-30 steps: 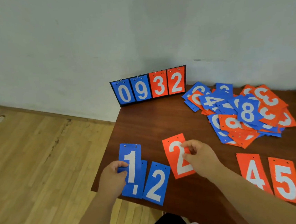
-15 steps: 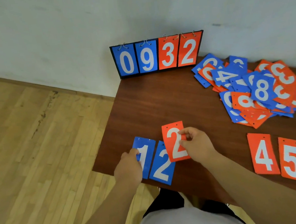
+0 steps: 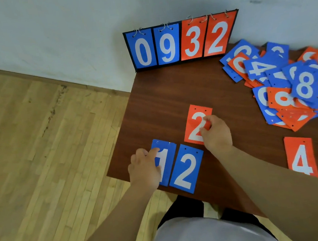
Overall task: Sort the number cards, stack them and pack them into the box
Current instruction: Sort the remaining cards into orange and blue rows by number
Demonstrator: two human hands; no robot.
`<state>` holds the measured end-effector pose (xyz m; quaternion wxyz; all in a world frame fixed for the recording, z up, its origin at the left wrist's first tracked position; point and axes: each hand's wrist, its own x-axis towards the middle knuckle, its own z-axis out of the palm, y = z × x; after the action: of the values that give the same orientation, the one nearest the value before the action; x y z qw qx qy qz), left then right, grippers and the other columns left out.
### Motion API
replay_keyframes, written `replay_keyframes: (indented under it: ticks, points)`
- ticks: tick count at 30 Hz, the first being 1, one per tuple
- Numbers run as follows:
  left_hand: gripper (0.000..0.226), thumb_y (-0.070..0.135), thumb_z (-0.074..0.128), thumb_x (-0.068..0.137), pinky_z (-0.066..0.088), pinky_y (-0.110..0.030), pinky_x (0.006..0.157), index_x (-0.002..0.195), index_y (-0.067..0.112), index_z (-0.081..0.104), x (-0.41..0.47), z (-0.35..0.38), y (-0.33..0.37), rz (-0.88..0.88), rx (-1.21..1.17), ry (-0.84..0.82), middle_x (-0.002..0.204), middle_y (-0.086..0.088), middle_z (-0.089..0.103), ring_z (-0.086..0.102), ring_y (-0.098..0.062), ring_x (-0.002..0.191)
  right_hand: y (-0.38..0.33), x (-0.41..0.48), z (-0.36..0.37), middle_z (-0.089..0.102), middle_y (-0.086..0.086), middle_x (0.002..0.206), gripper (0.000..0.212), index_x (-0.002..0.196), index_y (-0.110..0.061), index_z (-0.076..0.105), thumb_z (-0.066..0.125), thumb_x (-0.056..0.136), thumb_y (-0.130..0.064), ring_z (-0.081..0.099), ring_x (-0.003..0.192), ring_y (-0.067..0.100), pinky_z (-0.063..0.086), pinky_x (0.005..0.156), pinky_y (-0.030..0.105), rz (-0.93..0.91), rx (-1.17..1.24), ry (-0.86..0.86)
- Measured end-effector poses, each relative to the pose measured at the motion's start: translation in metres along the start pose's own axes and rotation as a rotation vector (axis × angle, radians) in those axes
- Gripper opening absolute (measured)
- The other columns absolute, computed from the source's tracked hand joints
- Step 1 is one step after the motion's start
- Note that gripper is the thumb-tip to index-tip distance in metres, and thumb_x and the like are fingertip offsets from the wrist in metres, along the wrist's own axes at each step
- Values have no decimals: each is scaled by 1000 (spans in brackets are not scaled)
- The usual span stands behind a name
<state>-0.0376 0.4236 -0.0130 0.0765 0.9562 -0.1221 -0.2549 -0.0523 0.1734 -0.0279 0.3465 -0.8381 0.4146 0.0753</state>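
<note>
The left hand (image 3: 144, 168) grips the blue 1 card (image 3: 169, 158) at its left edge, thumb on its face, at the near corner of the table (image 3: 152, 105). The blue 2 card (image 3: 186, 171) lies just beside it. The right hand (image 3: 215, 134) pinches the red 2 card (image 3: 194, 120), which lies flat behind them. A mixed pile of cards (image 3: 296, 87) lies at the right

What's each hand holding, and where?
The right hand pinches the red 2 card at its right edge; left hand grips the blue 1 card by its left edge.
</note>
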Motion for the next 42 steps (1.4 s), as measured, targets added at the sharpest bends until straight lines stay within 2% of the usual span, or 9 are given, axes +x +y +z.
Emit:
replay_keyframes:
  ticks: [2, 7, 10, 15, 22, 25, 29, 36, 42]
  points:
    - [58, 35, 66, 94, 45, -33, 90, 146, 42, 40, 3, 0, 0, -9, -1, -9, 121, 7, 37, 42, -16, 110, 5, -3, 5, 47, 3, 129, 37, 133, -32, 55, 60, 97, -42, 55, 115, 23, 54, 92, 38, -25, -148, 26]
    - [55, 34, 65, 94, 46, -35, 95, 144, 41, 42, 7, -3, 4, -40, -40, -35, 124, 6, 38, 43, -16, 114, 6, -5, -1, 43, 3, 136, 49, 139, -34, 49, 61, 95, -51, 49, 124, 24, 53, 95, 40, -20, -181, -10]
    - [52, 43, 62, 96, 46, -36, 98, 143, 38, 43, 10, -11, 15, -34, -70, -9, 132, 4, 40, 44, -18, 120, 10, -10, -23, 43, 1, 140, 54, 141, -34, 49, 66, 92, -50, 47, 129, 23, 52, 100, 43, -49, -134, -36]
    - [54, 52, 57, 95, 44, -35, 99, 144, 36, 41, 20, -26, 56, 79, -91, 75, 136, 3, 41, 43, -16, 125, 32, -19, -76, 41, -1, 149, 55, 140, -34, 52, 70, 90, -45, 40, 138, 22, 44, 108, 41, -70, -120, 33]
    - [54, 51, 61, 94, 45, -36, 97, 143, 35, 46, 42, -35, 148, 282, -83, 56, 136, 3, 42, 43, -21, 124, 97, -20, -146, 52, 5, 135, 48, 130, -23, 62, 75, 85, -29, 48, 127, 30, 42, 106, 42, -45, 30, 238]
    - [56, 53, 60, 92, 42, -40, 103, 144, 39, 45, 45, -34, 192, 329, -93, 30, 142, 4, 39, 41, -22, 130, 128, -17, -175, 55, 7, 132, 47, 129, -22, 64, 76, 83, -25, 50, 122, 32, 41, 104, 42, -14, 39, 291]
    - [58, 50, 65, 91, 42, -36, 107, 144, 36, 48, 46, -25, 245, 384, -114, 41, 139, 3, 42, 44, -21, 130, 167, -9, -212, 54, 8, 133, 45, 127, -20, 65, 72, 83, -17, 51, 123, 32, 41, 103, 41, 20, 56, 299]
    - [59, 51, 65, 91, 45, -41, 104, 145, 38, 45, 51, -6, 320, 381, -67, 11, 140, 2, 41, 41, -22, 131, 220, 19, -268, 48, 5, 142, 43, 131, -20, 62, 69, 89, -20, 48, 130, 28, 46, 105, 43, 96, 70, 282]
    - [61, 52, 65, 91, 45, -40, 102, 144, 34, 43, 76, 6, 372, 376, -26, -3, 141, 3, 41, 42, -22, 130, 251, 71, -303, 53, 5, 132, 37, 122, -21, 66, 68, 86, -22, 54, 121, 28, 52, 97, 41, 111, 94, 251]
